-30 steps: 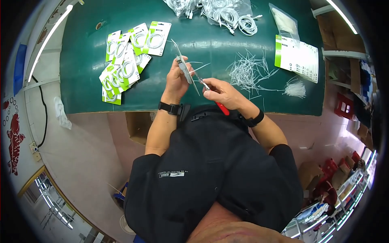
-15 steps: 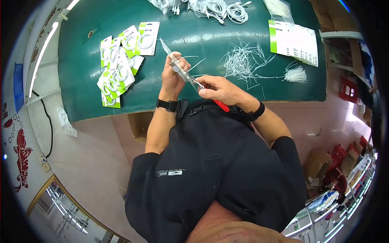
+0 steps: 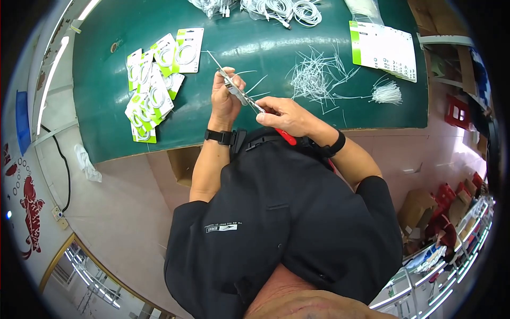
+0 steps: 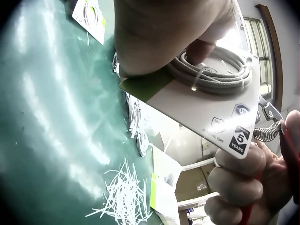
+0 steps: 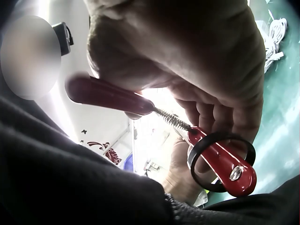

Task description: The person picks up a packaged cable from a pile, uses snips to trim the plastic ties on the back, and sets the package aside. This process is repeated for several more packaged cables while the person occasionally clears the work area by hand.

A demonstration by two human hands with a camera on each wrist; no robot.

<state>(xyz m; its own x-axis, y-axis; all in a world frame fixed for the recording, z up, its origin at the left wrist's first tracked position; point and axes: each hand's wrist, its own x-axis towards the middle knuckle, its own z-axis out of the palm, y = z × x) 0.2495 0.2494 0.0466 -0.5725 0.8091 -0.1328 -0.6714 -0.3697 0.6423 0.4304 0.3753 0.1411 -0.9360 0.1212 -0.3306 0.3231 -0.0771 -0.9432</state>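
Note:
My left hand (image 3: 226, 101) grips a white and green packaging card (image 4: 187, 110) that carries a coiled grey-white cable (image 4: 213, 84). A thin white tie (image 4: 197, 79) loops around the coil. The right hand (image 3: 287, 116) holds spring-loaded pliers with red handles (image 5: 110, 96). Their metal head (image 4: 268, 110) is close by the card's edge in the left wrist view; the cutting tips are hidden behind the card. A black ring (image 5: 192, 161) surrounds one handle in the right wrist view. In the head view the card is tilted steeply, nearly edge-on.
Several carded cables (image 3: 156, 95) overlap at the left of the green table (image 3: 234, 138). Loose white ties (image 3: 313, 80) lie in a heap at right, with a tidier bundle (image 3: 387, 93) beside them. Blank-fronted cards (image 3: 380, 48) and bagged cables (image 3: 281, 9) lie farther back.
The pliers have come from a short gap up against the card's lower edge. The card has tilted in the left hand, its lower end swinging right. The head view has shifted slightly.

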